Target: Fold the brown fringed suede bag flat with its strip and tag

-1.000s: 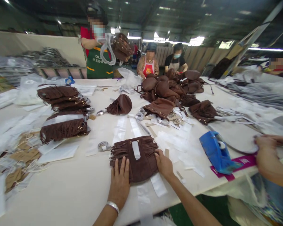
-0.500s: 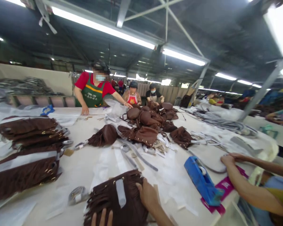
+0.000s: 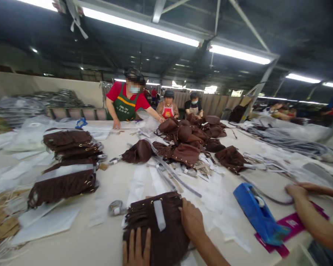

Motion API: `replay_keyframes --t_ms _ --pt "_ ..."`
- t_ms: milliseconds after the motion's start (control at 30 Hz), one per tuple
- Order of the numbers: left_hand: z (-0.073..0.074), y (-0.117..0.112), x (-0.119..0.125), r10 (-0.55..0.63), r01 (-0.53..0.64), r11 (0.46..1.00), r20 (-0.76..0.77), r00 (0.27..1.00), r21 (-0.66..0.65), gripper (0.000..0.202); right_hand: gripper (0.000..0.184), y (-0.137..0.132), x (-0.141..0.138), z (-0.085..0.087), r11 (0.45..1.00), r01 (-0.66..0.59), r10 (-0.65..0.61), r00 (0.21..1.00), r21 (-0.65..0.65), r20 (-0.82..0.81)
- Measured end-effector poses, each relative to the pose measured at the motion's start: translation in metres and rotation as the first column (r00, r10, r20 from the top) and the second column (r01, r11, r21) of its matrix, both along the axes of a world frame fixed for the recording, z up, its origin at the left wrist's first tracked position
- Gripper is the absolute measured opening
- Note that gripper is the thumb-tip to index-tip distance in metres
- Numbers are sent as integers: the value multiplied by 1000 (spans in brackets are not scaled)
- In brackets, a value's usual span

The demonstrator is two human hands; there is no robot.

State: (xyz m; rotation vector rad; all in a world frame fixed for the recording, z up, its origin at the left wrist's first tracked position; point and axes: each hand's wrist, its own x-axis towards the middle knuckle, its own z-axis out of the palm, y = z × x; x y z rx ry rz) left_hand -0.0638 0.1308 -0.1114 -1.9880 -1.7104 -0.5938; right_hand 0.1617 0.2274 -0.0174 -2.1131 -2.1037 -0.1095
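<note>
1. Room: large work hall, dark roof, tube lights (image 3: 141, 26) overhead. Pale worktable (image 3: 105, 244) fills the foreground.
2. Work item: brown fringed bag (image 3: 168, 236), on the table at bottom centre, near edge running out of frame. Brass-coloured eyelets along its far edge; whitish strip (image 3: 159, 215) down its front from there.
3. Left hand (image 3: 138, 248): fingers extended, slightly spread, laid on the bag's near left part. Only the fingers are in frame.
4. Right hand (image 3: 192, 220): fingers bent at the bag's right edge, touching it. Can't tell if it's pinching or just resting there.
5. Coiled strap (image 3: 117, 208) just beside the bag's far left corner.
6. Left side: two stacks of fringed bags (image 3: 63, 184), one behind the other; white sheets (image 3: 47, 223) and brown card tags (image 3: 2, 218) nearer.
7. Beyond the work item: loose grey straps (image 3: 180, 181), then a heap of brown bags (image 3: 187, 135).
8. Right side: blue tape dispenser (image 3: 255, 214), tilted, by a magenta piece (image 3: 291, 222). A co-worker's hands (image 3: 298, 193) are near it.
9. Far side: person in green apron (image 3: 127, 105) leans over the table, one arm out to the heap; two more people behind it.
</note>
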Motion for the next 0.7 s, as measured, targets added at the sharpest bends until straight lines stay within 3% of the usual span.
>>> replay_keyframes --t_ms 100,167,300,367,467,567,633,700 --pt "6 -3 0 -34 37 995 40 999 -89 96 30 -1 -6 4 981 -156 157 988 117 5" --pt "5 -4 -1 -51 58 990 56 997 -130 100 29 -1 -8 -1 970 -213 225 969 117 -101" --pt "-3 -4 -3 -77 91 986 105 991 -142 99 30 3 4 -18 973 -212 230 898 87 -376" --pt "-6 -3 -4 -78 92 988 117 990 -122 98 29 9 12 -15 965 -257 256 872 55 -417" --pt "-2 -3 -2 -77 92 989 127 989 -113 97 29 30 9 11 947 -321 313 884 36 -347" --pt "16 -7 -2 -90 113 978 130 987 -178 101 35 70 -12 42 928 -365 372 918 72 -137" --pt "31 -10 -3 -108 130 958 100 989 -255 100 35 104 -29 51 876 -481 482 875 -29 56" --pt "41 -11 -4 -128 144 937 70 989 -318 99 31 140 -42 47 823 -555 566 818 -119 101"
